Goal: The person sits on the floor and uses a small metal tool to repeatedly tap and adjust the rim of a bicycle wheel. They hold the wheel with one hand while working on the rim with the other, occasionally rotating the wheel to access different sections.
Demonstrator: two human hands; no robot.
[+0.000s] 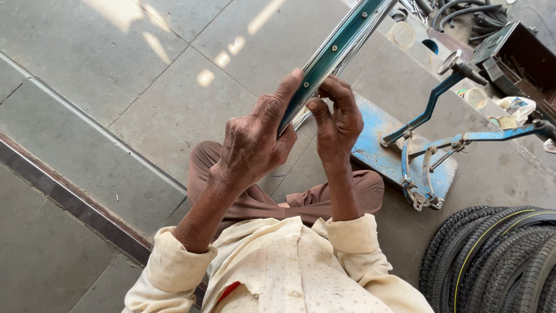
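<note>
A shiny metal bicycle wheel rim (339,40) with a teal inner strip and small spoke holes runs from the top middle down to my hands. My left hand (252,142) grips the rim's near end, thumb pressed along its inner face. My right hand (336,119) is on the other side of the rim, fingers curled against its edge and the thin spokes (356,49) beside it. I sit cross-legged in brown trousers (301,200) on the stone floor.
A blue metal wheel stand (428,150) with arms and a base plate lies to the right. Several black bicycle tyres (498,255) are stacked at the bottom right. A dark box (518,58) and small round lids sit at the upper right. A dark metal strip (63,194) crosses the floor at left.
</note>
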